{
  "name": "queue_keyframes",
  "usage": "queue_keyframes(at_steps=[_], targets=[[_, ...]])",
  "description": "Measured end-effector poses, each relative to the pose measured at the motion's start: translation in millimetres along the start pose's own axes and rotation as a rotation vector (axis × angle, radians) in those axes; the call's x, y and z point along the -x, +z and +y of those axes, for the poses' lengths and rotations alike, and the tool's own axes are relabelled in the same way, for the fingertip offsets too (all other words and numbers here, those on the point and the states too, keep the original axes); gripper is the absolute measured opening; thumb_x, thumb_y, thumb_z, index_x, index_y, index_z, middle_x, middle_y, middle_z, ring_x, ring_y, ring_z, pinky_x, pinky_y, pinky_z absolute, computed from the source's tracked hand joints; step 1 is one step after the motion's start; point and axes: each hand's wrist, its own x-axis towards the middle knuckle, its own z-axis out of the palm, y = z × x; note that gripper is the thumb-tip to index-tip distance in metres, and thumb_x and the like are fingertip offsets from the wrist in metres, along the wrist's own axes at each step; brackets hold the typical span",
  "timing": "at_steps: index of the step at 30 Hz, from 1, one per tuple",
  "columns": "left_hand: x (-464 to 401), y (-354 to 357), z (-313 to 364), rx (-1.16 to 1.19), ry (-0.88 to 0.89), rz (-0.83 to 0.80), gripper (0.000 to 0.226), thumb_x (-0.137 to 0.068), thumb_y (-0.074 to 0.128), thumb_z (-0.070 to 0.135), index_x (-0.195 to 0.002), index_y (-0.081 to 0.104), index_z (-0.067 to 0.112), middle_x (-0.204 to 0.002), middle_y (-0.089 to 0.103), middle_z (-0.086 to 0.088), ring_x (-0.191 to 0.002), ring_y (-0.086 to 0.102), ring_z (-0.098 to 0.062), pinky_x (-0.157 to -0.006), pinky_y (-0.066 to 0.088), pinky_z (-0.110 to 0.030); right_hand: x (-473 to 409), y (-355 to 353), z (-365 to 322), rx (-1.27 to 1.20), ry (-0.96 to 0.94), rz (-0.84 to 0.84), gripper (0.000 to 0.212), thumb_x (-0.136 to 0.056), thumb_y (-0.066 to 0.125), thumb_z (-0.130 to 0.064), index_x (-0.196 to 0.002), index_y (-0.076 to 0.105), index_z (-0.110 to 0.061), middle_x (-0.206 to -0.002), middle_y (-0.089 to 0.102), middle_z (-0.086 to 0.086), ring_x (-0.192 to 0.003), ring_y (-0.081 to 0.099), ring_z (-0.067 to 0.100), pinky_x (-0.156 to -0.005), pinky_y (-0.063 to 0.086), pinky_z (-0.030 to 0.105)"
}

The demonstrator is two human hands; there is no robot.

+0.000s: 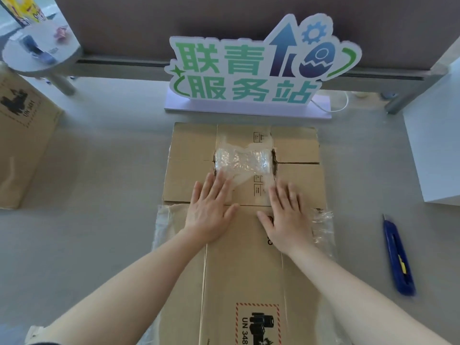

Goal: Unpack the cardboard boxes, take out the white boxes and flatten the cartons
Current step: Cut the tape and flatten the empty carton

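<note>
Flattened brown cardboard carton (245, 257) laid flat on grey table (99, 195), directly beneath both hands. Left hand (209, 215) and right hand (286, 217) spread side by side, fingers straight, palms pressed on carton; nothing gripped. Crumpled clear tape (242, 161) stuck just beyond fingertips. Blue utility knife (398, 257) left right of right hand, apart. Second flattened carton (22, 143) far left of left hand.

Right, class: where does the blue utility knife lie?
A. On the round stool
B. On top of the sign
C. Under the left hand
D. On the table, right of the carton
D: the utility knife lies on the table, right of the flattened carton, untouched.
</note>
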Motion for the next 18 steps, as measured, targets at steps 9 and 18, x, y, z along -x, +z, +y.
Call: queue_keyframes(at_steps=[9, 18], targets=[[5, 17, 0, -0.087, -0.001, 0.073, 0.072, -0.094, 0.002, 0.060, -0.155, -0.012, 0.027, -0.163, -0.020, 0.003, -0.149, -0.022, -0.016, -0.122, -0.011, -0.043, 2, 17, 1, 0.087, 0.002, 0.068, 0.075, -0.098, 0.012, -0.060, -0.158, 0.004, -0.016, -0.165, -0.004, 0.006, -0.152, -0.009, 0.027, -0.121, -0.007, 0.043], [101, 29, 12, 0.008, -0.037, -0.008, 0.076, -0.093, 0.012, 0.067, -0.155, -0.013, 0.031, -0.161, -0.024, 0.002, -0.146, -0.030, -0.016, -0.121, -0.010, -0.046, 92, 24, -8, 0.025, -0.090, 0.014, 0.078, -0.098, 0.013, -0.064, -0.157, 0.000, -0.014, -0.165, -0.009, 0.004, -0.151, -0.014, 0.020, -0.120, -0.010, 0.040]])
